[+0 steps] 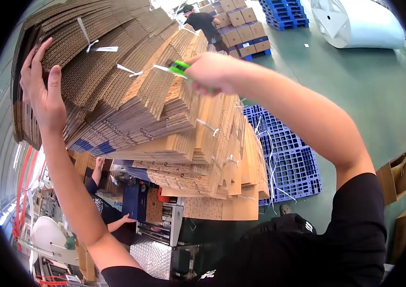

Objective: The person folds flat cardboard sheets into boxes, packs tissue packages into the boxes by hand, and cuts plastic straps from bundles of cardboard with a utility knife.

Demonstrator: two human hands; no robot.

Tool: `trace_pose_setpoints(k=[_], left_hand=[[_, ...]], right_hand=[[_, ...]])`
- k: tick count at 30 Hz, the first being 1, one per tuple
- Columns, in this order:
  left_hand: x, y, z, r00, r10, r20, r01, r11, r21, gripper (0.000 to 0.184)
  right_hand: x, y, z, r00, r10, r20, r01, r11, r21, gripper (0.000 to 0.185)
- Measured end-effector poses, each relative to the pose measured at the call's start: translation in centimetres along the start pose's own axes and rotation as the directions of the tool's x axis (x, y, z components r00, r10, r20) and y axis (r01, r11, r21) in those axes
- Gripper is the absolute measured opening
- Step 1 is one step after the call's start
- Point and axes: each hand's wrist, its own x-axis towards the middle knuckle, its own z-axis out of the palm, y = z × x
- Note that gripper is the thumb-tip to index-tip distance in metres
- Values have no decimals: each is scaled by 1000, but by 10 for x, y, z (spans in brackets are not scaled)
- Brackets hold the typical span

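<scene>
Hands (pixel 45 100) at cardboard edges (pixel 97 67), right (pixel 215 71) gripping green cutter (pixel 180 67); open floor (pixel 370 81) rightward.

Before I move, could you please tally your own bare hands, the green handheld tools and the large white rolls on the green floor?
Left hand and right hand: 2
Green tool: 1
Large white roll: 1
Total: 4

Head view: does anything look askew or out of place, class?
Yes: the cardboard stack is askew, its layers jutting at different angles; loose white straps trail over the blue pallet, and a stray white scrap lies on the green floor.
</scene>
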Motion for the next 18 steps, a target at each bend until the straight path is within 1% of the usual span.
trace_pose_setpoints(k=[1,2,4,5,7,9,10,12,14,15,16,17,18], left_hand=[[0,-2,2,1000,4,2,-4,1000,-16,49],[1,0,4,1000,12,5,-12,1000,-22,49],[0,4,5,1000,-1,-7,1,1000,0,49],[-1,2,5,1000,-12,0,12,1000,-16,49],[-4,-2,6,1000,-15,6,15,1000,18,49],[-2,1,7,1000,-17,6,16,999,50,49],[-1,4,5,1000,-23,19,22,1000,21,49],[1,3,5,998,-37,41,37,999,4,50],[-1,-4,7,995,97,15,-96,995,-15,48],[-1,-3,8,995,95,21,-93,991,-94,45],[-1,8,7,996,88,-25,-88,996,-1,43],[-9,13,4,998,61,-27,-59,996,73,45],[-23,27,8,999,2,-53,3,996,92,47]], right_hand=[[-16,-1,8,999,-34,32,40,975,-219,50],[-36,6,5,987,-72,141,91,987,-135,51],[-59,14,-15,986,-68,153,107,960,-258,51],[-57,17,-23,985,-69,160,111,957,-267,51],[-47,24,-41,996,-78,-53,60,961,-270,52],[-3,41,-68,987,-77,-138,60,990,-125,52],[16,46,-77,978,-78,-193,67,996,-63,52],[61,55,-93,969,-79,-233,58,994,-92,51],[116,69,-109,949,-135,-284,115,990,-86,45],[147,79,-121,927,-239,-288,186,962,-199,37],[209,98,-139,907,-329,-264,206,892,-403,29],[234,96,-141,926,-282,-250,238,952,-194,24],[247,88,-138,928,-315,-198,294,947,-126,20]])
